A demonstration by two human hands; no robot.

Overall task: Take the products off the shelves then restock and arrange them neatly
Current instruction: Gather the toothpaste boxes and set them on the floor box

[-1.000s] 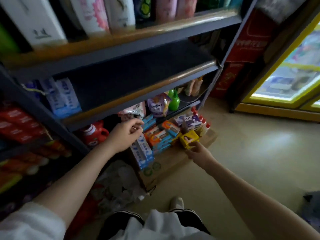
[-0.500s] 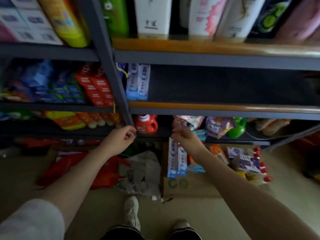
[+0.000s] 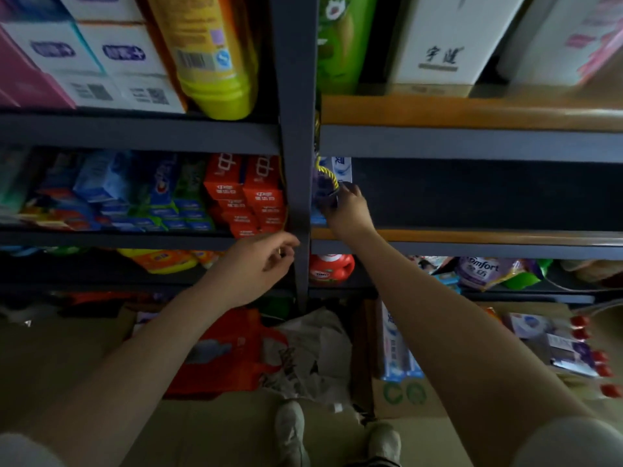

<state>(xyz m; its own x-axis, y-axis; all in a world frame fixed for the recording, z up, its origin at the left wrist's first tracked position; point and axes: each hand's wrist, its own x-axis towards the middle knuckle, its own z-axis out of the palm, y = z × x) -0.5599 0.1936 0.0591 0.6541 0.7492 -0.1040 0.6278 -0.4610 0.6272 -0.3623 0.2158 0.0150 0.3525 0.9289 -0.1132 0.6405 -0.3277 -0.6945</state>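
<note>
My right hand [image 3: 349, 210] reaches into the left end of the middle shelf [image 3: 472, 236] and grips a blue toothpaste box [image 3: 323, 201] tight against the upright post [image 3: 296, 163]. A white and blue toothpaste box [image 3: 342, 166] stands just behind it on the same shelf. My left hand [image 3: 259, 267] hovers in front of the post below shelf level, fingers loosely curled and holding nothing. More blue toothpaste boxes [image 3: 394, 348] lie in the cardboard box [image 3: 404, 396] on the floor, partly hidden by my right forearm.
The left bay holds red toothpaste boxes [image 3: 242, 193] and several blue ones. A yellow cord [image 3: 328, 173] hangs by the post. A red detergent jug [image 3: 332, 267] and refill pouches [image 3: 485, 271] sit on the bottom shelf. Red bags [image 3: 229, 352] and my shoes are on the floor.
My right hand has risen from the cardboard box on the floor to the middle shelf with a toothpaste box. The view has tilted up and moved closer to the shelves.
</note>
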